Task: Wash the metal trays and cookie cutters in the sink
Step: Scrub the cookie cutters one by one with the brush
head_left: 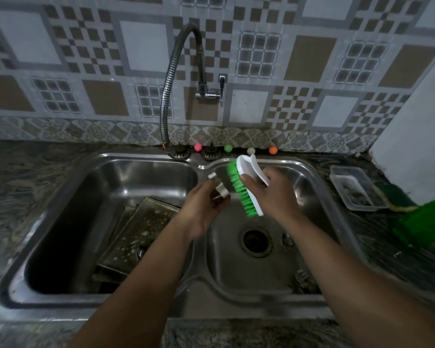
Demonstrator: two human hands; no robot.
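Observation:
My left hand (203, 209) holds a small metal cookie cutter (221, 190) over the divider of the double steel sink (146, 156). Beside it, my right hand (271, 194) grips a white scrub brush with green bristles (241, 187), the bristles facing the cutter and almost touching it. Soapy metal trays (136, 229) lie stacked and tilted in the left basin. A few more small metal cutters (304, 277) rest on the floor of the right basin, near the open drain (256, 239).
A flexible faucet hose (168, 101) arcs from the wall tap (211, 92) down to the sink's back rim. A clear plastic container (354, 189), a sponge (392, 197) and a green bottle (422, 222) stand on the dark counter at right.

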